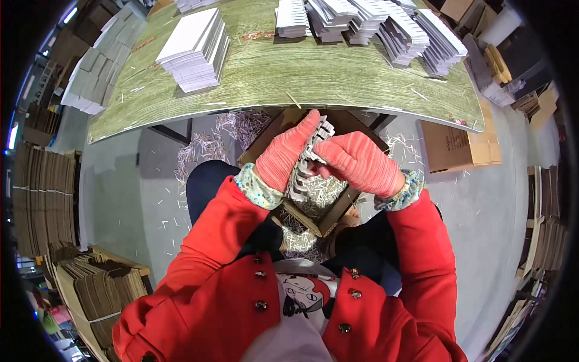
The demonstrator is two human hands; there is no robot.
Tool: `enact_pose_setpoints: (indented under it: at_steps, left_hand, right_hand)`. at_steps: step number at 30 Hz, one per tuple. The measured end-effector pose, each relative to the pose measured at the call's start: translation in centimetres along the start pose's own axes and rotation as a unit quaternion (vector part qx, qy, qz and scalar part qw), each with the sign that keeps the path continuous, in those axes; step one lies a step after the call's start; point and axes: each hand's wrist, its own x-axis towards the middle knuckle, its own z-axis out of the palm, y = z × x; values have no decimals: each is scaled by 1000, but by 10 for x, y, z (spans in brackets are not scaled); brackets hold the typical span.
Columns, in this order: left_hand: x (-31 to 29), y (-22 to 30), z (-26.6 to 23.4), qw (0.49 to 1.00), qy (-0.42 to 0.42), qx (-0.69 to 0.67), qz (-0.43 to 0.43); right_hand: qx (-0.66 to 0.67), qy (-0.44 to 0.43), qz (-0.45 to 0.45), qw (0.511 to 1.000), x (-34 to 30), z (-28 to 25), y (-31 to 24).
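Observation:
My left hand, in a coral knit glove, is closed round a stack of white card pieces with notched edges. It holds the stack tilted on its side above an open cardboard box. My right hand, gloved alike with bare fingertips showing, is closed at the stack's notched edge. Its fingertips are bent in against the card and partly hidden. Inside the box lie many thin cut paper scraps. The box stands on the floor between my knees, below the table's near edge.
The green wood-patterned table bears a tall stack of white cards at left and several notched stacks at right. Paper strips litter the floor. A closed brown carton stands at right; bundled flat cardboard is at left.

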Motion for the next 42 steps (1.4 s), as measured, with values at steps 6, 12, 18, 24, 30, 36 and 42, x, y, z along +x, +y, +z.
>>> enact_pose_setpoints:
  at_steps: [6,12,18,24,30,36,42]
  left_hand:
    - [15,-13,2,917,116,208,320]
    - [13,-15,9,910,128,173,355]
    - [0,-8,-14,978,-129,-151,65]
    - [-9,0,10,961,149,0,232]
    - [-1,-18,5,880,189,196,388]
    - [6,-15,13,919,135,182,322]
    - [12,-23,21,986,71,-77,127]
  right_hand:
    - [-426,134,-145,883,0,14,14]
    - [-576,185,-178,776,-5,23,12]
    - [5,58,-92,994,-12,7,10]
    - [-474,212,-226,824,-9,-7,39]
    - [-341,209,-210,892,-6,26,8]
    - [-485,154,-167,845,-6,20,22]
    - [-383,145,-201,890,-9,9,26]
